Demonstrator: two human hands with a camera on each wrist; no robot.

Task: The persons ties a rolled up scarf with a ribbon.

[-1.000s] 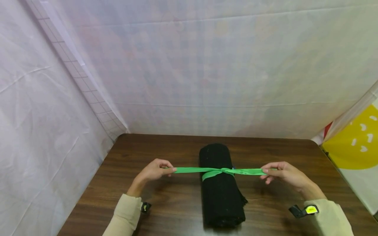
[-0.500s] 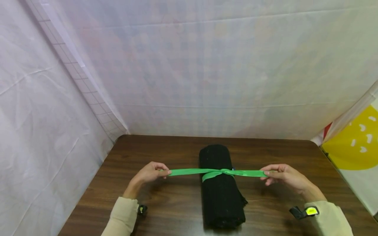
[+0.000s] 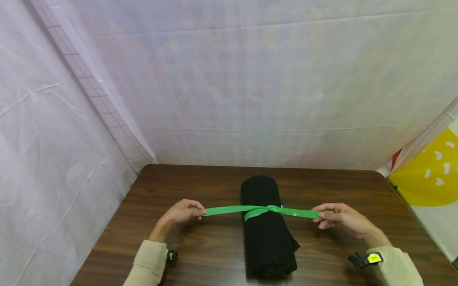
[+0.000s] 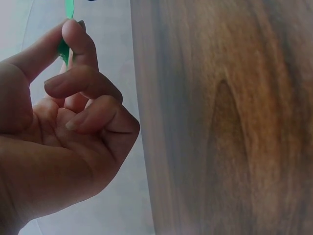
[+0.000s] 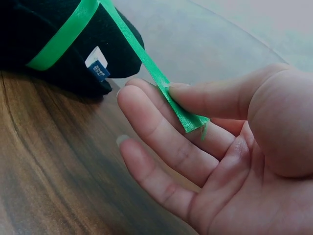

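A black rolled cloth (image 3: 266,228) lies lengthwise on the brown wooden table (image 3: 214,254), also seen as the dark roll (image 5: 44,44) with a small blue-and-white label. A green ribbon (image 3: 266,209) is wrapped round it and knotted on top, its two ends pulled taut sideways. My left hand (image 3: 182,212) pinches the left end of the ribbon (image 4: 64,46) between thumb and forefinger. My right hand (image 3: 338,217) pinches the right end of the ribbon (image 5: 173,105) between thumb and fingers, the other fingers stretched out.
White sheeting (image 3: 229,79) walls in the table at the back and left. A yellow and white patterned object (image 3: 431,174) shows at the right edge. Bare tabletop lies on both sides of the roll.
Both hands have sunk slightly toward the table and drawn a little nearer me, still holding the ribbon ends taut. The roll has not moved.
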